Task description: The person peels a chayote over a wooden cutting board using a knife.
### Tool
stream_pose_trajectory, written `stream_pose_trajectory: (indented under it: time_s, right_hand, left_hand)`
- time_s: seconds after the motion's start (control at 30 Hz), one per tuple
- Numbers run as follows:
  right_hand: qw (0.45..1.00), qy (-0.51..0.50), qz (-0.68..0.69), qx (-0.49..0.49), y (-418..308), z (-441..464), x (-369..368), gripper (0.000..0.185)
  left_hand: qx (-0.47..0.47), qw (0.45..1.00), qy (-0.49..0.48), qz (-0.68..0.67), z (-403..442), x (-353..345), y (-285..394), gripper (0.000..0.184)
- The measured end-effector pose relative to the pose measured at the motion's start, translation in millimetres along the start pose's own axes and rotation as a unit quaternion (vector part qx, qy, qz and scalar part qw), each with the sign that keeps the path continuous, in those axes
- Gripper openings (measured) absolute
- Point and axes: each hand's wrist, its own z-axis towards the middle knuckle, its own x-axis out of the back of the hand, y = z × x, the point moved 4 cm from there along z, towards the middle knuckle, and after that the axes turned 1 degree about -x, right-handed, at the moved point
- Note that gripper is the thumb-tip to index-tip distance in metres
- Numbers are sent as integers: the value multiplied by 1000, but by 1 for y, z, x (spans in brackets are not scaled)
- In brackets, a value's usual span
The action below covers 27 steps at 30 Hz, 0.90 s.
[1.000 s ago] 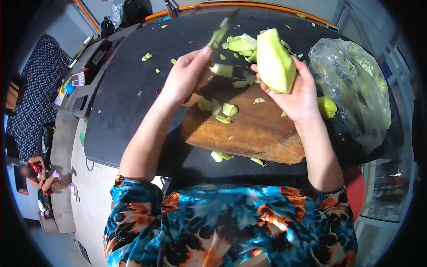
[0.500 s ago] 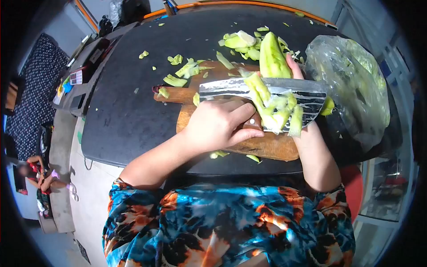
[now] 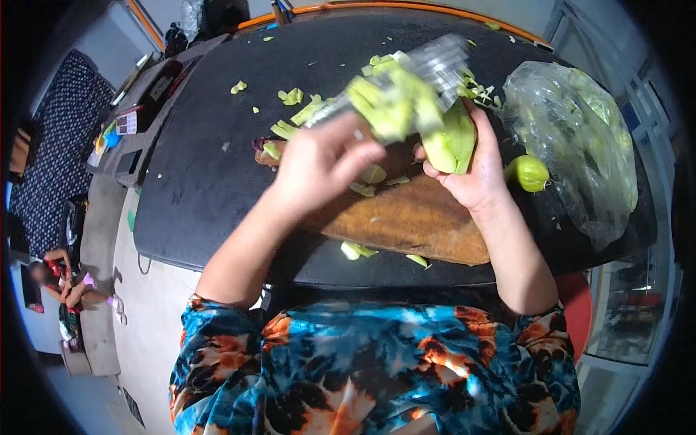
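Note:
My left hand (image 3: 326,156) grips the handle of a broad cleaver (image 3: 441,61), tilted up and smeared by motion. Several pale green slices (image 3: 395,98) cling to its blade. In my right hand (image 3: 478,156), the fingers wrap round a peeled, light green vegetable (image 3: 451,141) with cut faces toward me; its far part is hidden behind the blade. Both hands are over the wooden cutting board (image 3: 413,217), where a few green scraps lie. A whole, shiny green vegetable (image 3: 531,174) rests on the table just right of my right wrist.
A clear plastic bag (image 3: 573,145) with green contents stands on the right of the black table (image 3: 210,196). Green peelings (image 3: 291,96) are scattered at the far left of the board. A seated person (image 3: 69,286) is off to the left, beyond the table.
My left hand has raised and tilted the cleaver away from the board. The vegetable in my right hand has come lower and nearer, and the whole green vegetable is now more exposed.

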Motion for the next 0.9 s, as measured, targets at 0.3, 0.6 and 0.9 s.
stream_pose_trajectory:
  time_s: [0.3,0.6,0.9]
  right_hand:
    - [992,14,123,13,-8,-3,-7,43]
    - [992,46,39,112,-11,0,-2,37]
    - [986,-89,110,86,-1,3,4,41]
  left_hand:
    - [-185,976,-83,84,-12,-30,47,36]
    - [-188,974,-85,88,-14,-35,46,36]
    - [-191,975,-74,90,-12,-31,42,39]
